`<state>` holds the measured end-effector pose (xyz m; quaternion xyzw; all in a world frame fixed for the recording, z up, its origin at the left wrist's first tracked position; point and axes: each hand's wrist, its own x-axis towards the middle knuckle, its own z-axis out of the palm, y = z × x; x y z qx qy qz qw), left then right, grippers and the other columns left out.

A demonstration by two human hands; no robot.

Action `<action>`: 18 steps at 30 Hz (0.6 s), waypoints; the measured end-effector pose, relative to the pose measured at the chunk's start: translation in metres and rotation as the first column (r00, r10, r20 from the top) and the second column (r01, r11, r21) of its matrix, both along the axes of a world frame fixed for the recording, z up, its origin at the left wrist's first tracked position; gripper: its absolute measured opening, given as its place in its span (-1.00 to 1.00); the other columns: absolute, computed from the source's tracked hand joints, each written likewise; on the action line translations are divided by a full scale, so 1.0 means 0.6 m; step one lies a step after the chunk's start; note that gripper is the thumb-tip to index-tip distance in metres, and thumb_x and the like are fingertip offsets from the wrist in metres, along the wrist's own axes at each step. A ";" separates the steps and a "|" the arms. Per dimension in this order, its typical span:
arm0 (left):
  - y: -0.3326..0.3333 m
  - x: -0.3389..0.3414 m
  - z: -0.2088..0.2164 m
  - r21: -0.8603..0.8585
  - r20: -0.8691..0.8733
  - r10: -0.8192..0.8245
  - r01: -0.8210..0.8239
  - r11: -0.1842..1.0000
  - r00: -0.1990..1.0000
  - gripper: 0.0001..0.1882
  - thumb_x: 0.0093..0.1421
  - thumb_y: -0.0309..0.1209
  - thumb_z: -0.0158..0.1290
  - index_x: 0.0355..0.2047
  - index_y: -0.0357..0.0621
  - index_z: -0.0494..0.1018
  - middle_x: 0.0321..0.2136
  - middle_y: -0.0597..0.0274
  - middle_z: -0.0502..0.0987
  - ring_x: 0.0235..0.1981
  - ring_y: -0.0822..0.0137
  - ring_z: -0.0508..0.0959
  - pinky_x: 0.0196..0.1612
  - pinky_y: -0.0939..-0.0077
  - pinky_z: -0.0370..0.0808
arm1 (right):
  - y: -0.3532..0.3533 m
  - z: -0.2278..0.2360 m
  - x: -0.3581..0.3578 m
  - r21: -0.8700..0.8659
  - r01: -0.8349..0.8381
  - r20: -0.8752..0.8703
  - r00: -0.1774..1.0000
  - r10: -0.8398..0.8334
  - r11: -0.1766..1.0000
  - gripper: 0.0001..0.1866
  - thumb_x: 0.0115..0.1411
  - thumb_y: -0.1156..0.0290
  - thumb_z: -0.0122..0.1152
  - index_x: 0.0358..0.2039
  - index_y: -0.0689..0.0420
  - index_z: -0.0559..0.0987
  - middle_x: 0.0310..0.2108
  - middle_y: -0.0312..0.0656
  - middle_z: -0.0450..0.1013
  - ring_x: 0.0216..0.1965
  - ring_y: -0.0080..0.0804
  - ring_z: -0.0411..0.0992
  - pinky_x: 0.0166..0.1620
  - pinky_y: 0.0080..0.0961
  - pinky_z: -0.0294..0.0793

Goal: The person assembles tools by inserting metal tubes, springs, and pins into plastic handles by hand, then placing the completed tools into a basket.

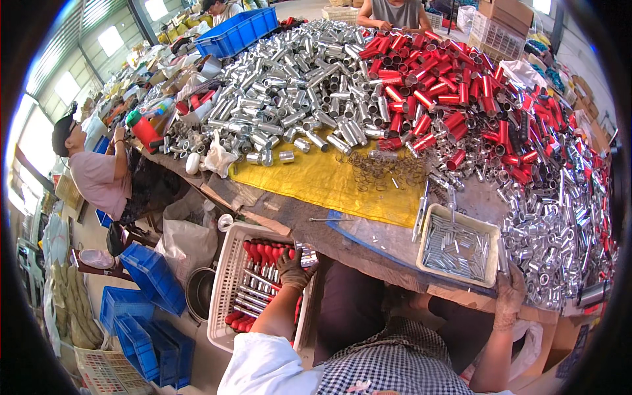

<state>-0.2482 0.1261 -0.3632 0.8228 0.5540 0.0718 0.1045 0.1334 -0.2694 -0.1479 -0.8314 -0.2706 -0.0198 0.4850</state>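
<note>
My left hand (293, 271), in a worn glove, reaches into a white plastic crate (220, 289) beside my knee. Its fingers are apart over rows of silver rods with red handles (258, 251); whether it touches one is unclear. My gloved right hand (510, 293) is at the front edge of the workbench, closed around the lower end of a slim silver metal tube (502, 255). Just left of that hand sits a cream tray (459, 277) of small metal pins (451, 243). A screwdriver-like metal tool (420, 214) lies against the tray's left side.
Silver tubes (289, 85) and red tubes (428, 85) are heaped across the bench. Thin wire rings (385, 171) lie on a yellow cloth (309, 181). Blue bins (151, 276) and a metal pot (199, 293) stand on the floor left. Co-workers sit left (99, 171) and opposite (398, 13).
</note>
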 end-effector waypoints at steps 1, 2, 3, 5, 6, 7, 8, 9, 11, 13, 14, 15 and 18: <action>0.001 -0.001 0.001 -0.033 -0.015 0.006 -0.006 0.999 1.000 0.00 -0.20 0.36 0.15 0.20 0.11 0.29 0.21 -0.20 0.10 0.23 -0.17 0.08 0.26 -0.03 0.02 | 0.003 0.003 -0.003 0.002 0.001 -0.001 1.000 -0.001 1.000 -0.60 0.16 0.48 0.21 0.00 0.35 0.45 -0.15 -0.23 0.46 -0.23 -0.57 0.39 -0.19 -0.67 0.42; 0.000 -0.003 0.004 -0.030 -0.016 0.006 -0.006 1.000 1.000 0.00 -0.20 0.36 0.15 0.20 0.11 0.29 0.21 -0.20 0.10 0.23 -0.17 0.08 0.26 -0.03 0.02 | 0.010 0.008 -0.008 0.034 0.010 -0.053 0.999 -0.008 0.999 -0.62 0.13 0.50 0.24 -0.02 0.31 0.49 -0.18 -0.23 0.47 -0.21 -0.53 0.40 -0.12 -0.60 0.40; -0.004 -0.002 0.010 0.036 0.048 0.017 -0.019 0.999 0.999 -0.01 -0.18 0.35 0.15 0.16 -0.01 0.29 0.20 -0.16 0.14 0.22 -0.15 0.12 0.25 -0.01 0.05 | 0.012 0.015 -0.013 0.064 0.025 -0.103 0.995 -0.018 0.998 -0.64 0.11 0.52 0.28 -0.05 0.28 0.53 -0.20 -0.22 0.49 -0.18 -0.49 0.42 -0.05 -0.54 0.39; -0.006 -0.005 0.016 0.109 0.115 0.020 -0.032 0.994 0.993 -0.02 -0.16 0.33 0.15 0.11 -0.14 0.30 0.19 -0.12 0.18 0.21 -0.13 0.16 0.24 0.01 0.08 | 0.010 0.003 -0.009 0.061 0.045 -0.097 0.994 -0.039 0.997 -0.64 0.11 0.53 0.27 -0.05 0.27 0.53 -0.19 -0.23 0.49 -0.19 -0.50 0.42 -0.07 -0.55 0.39; -0.004 -0.013 0.016 0.128 0.173 0.019 -0.042 0.991 0.985 -0.04 -0.16 0.26 0.19 0.12 -0.13 0.29 0.18 -0.14 0.19 0.20 -0.13 0.16 0.24 0.01 0.10 | 0.014 0.005 -0.010 0.055 0.061 -0.092 0.994 -0.055 0.997 -0.63 0.11 0.53 0.27 -0.04 0.26 0.53 -0.19 -0.23 0.49 -0.20 -0.50 0.42 -0.08 -0.56 0.40; -0.001 -0.021 0.019 0.149 0.230 0.015 -0.051 0.988 0.973 -0.06 -0.16 0.20 0.24 0.13 -0.12 0.29 0.17 -0.16 0.19 0.20 -0.13 0.17 0.23 0.02 0.13 | 0.016 0.013 -0.013 0.057 0.047 -0.126 0.991 -0.039 0.997 -0.63 0.11 0.53 0.27 -0.03 0.25 0.52 -0.17 -0.22 0.50 -0.20 -0.50 0.43 -0.09 -0.55 0.42; 0.003 -0.027 0.025 0.162 0.235 0.007 -0.046 0.986 0.972 -0.06 -0.16 0.20 0.24 0.13 -0.12 0.29 0.17 -0.16 0.19 0.20 -0.13 0.17 0.23 0.02 0.13 | 0.023 0.020 -0.018 0.070 0.052 -0.123 0.991 -0.043 0.996 -0.63 0.11 0.53 0.27 -0.03 0.25 0.52 -0.17 -0.22 0.50 -0.20 -0.50 0.43 -0.09 -0.55 0.42; 0.007 -0.024 0.037 0.186 0.272 0.007 -0.059 0.981 0.962 -0.13 -0.14 0.10 0.27 0.10 -0.14 0.30 0.14 -0.14 0.23 0.17 -0.12 0.21 0.22 0.04 0.16 | 0.028 0.030 -0.026 0.104 0.031 -0.092 0.995 -0.022 0.994 -0.62 0.10 0.54 0.26 -0.03 0.25 0.51 -0.17 -0.21 0.50 -0.20 -0.49 0.44 -0.09 -0.54 0.43; 0.008 -0.009 0.069 0.251 0.385 0.036 -0.142 0.958 0.922 -0.28 -0.12 -0.14 0.31 0.04 -0.16 0.34 0.05 -0.09 0.33 0.12 -0.10 0.29 0.20 0.10 0.21 | 0.009 0.036 -0.021 -0.013 0.059 0.059 0.997 -0.058 0.998 -0.56 0.05 0.53 0.28 0.00 0.25 0.49 -0.13 -0.13 0.50 -0.17 -0.44 0.47 -0.06 -0.51 0.44; 0.034 -0.016 0.105 0.348 0.437 -0.086 -0.080 0.934 0.895 -0.40 -0.12 -0.27 0.30 -0.07 -0.17 0.35 -0.05 -0.02 0.39 0.08 -0.06 0.32 0.18 0.11 0.24 | -0.003 0.026 -0.016 -0.067 0.073 0.156 0.986 -0.062 0.995 -0.50 -0.03 0.51 0.29 -0.01 0.24 0.47 -0.13 -0.04 0.50 -0.14 -0.28 0.50 -0.05 -0.45 0.47; 0.072 -0.089 0.059 0.236 0.762 0.001 -0.279 0.931 0.648 -0.38 -0.09 -0.29 0.30 -0.04 -0.18 0.31 -0.07 0.03 0.39 0.07 -0.01 0.33 0.17 0.11 0.24 | 0.022 0.023 -0.027 -0.068 0.035 0.203 0.979 -0.021 0.997 -0.49 -0.05 0.51 0.29 -0.02 0.23 0.47 -0.14 -0.02 0.50 -0.13 -0.23 0.51 -0.05 -0.43 0.48; 0.065 -0.032 0.107 0.099 0.909 0.019 -0.261 0.960 0.416 -0.32 -0.02 -0.14 0.26 0.02 -0.19 0.25 -0.09 0.10 0.39 0.02 0.05 0.37 0.13 0.22 0.29 | 0.007 0.014 -0.017 -0.076 0.002 0.256 0.966 0.018 0.997 -0.51 -0.05 0.52 0.27 -0.03 0.21 0.47 -0.16 -0.02 0.50 -0.16 -0.20 0.52 -0.08 -0.41 0.50; 0.082 -0.044 0.231 0.809 0.367 -0.078 -0.276 0.519 0.927 -0.38 0.18 0.05 0.04 0.04 -0.17 0.24 -0.05 0.10 0.35 -0.17 0.21 0.47 -0.21 0.43 0.52 | 0.009 0.039 -0.027 -0.143 -0.043 0.277 0.957 0.081 0.989 -0.50 -0.05 0.54 0.27 -0.02 0.20 0.44 -0.29 -0.08 0.53 -0.29 -0.27 0.56 -0.21 -0.44 0.54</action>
